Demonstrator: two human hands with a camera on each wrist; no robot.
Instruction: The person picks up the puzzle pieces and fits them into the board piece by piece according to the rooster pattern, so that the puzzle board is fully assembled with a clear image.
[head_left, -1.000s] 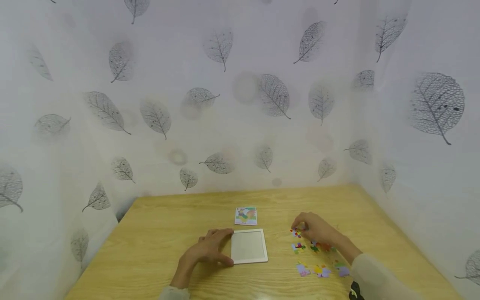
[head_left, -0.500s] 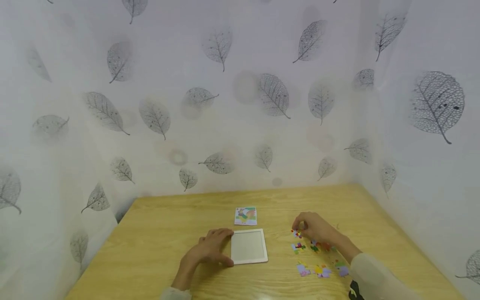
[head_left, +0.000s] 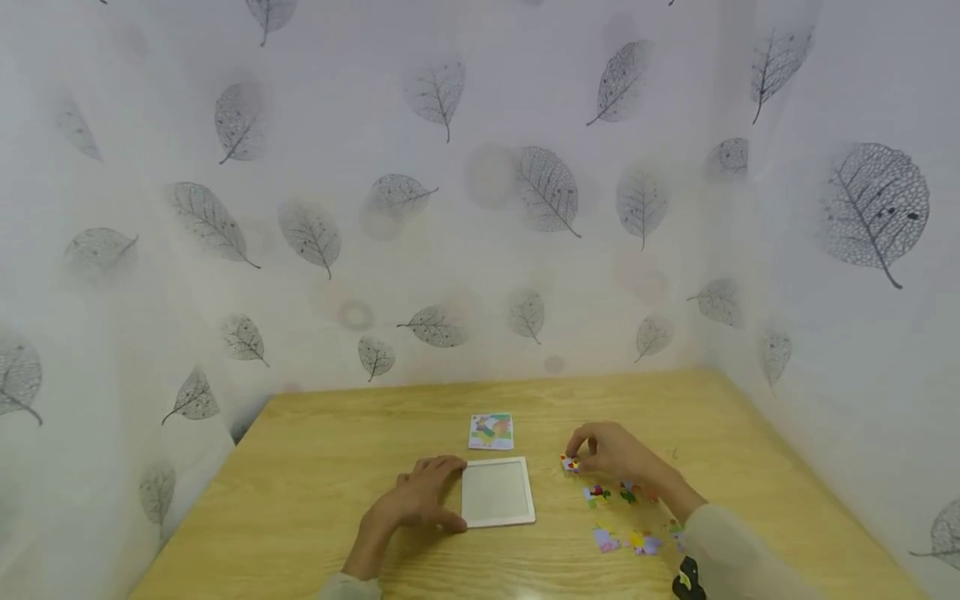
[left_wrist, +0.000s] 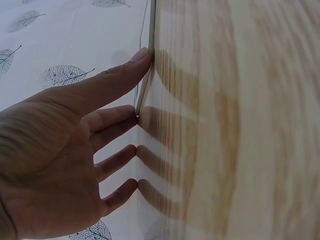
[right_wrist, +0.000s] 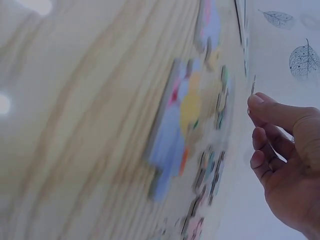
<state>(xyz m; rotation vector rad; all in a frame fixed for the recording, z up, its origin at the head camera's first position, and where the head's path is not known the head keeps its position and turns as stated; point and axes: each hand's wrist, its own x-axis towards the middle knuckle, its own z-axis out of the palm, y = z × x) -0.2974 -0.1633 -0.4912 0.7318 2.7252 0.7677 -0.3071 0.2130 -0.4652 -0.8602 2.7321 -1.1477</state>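
My left hand (head_left: 422,502) lies at the left side of a white square puzzle frame (head_left: 531,493); its thumb and index finger touch the frame's edge near two corners. In the left wrist view the fingers (left_wrist: 114,165) are spread and fairly straight, their tips on the tabletop. With thumb and index finger my right hand (head_left: 618,454) pinches a small colourful jigsaw piece (head_left: 570,463), held off the table to the right of the frame. The right wrist view shows that piece (right_wrist: 254,84) edge-on, so its picture is hidden there.
Several loose jigsaw pieces (head_left: 643,542) lie right of the frame, partly under my right forearm. Behind the frame lies a small picture card (head_left: 491,432). A leaf-patterned curtain (head_left: 480,275) borders the wooden table (head_left: 330,450) at the back and sides.
My right hand has picked up the piece from the group at the right and moved a little left with it, towards the frame. My left hand has stayed in place.
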